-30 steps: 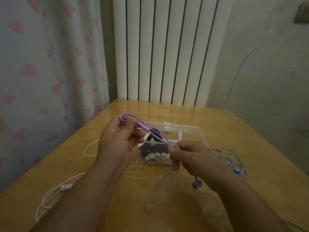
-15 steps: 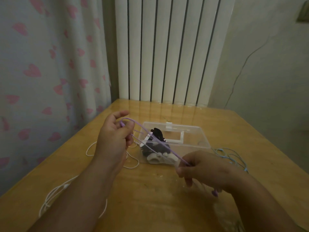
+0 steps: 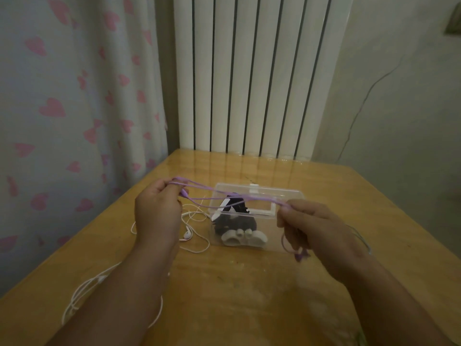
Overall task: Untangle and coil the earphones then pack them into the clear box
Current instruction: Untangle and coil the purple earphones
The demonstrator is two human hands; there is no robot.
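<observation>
left hand: up off the table on the left, fingers curled round one end of the purple earphones, so it's gripping the looped cord near the fingertips

right hand: on the right, pinching the other end of the same cord between thumb and fingers, so closed on it too

purple earphones: several strands pulled pretty much taut between the two hands, running in the air right over the clear box; not in the box

purple earbuds: dangling on a short loop of cord under the right hand, just above the table

clear box: sits open on the table between the hands, a bit further back; the rim is see-through, so it's kinda hard to make out

inside the box: a dark coiled bundle and white earphones against the near wall

white earphone set: loose on the table left of the box, partly behind the left hand; its cord trails toward the near left edge under the left forearm

bluish cord: on the table behind the right wrist, mostly hidden; can't tell much about it

background: curtain with pink hearts on the left, white ribbed radiator behind the table, plain wall on the right
</observation>
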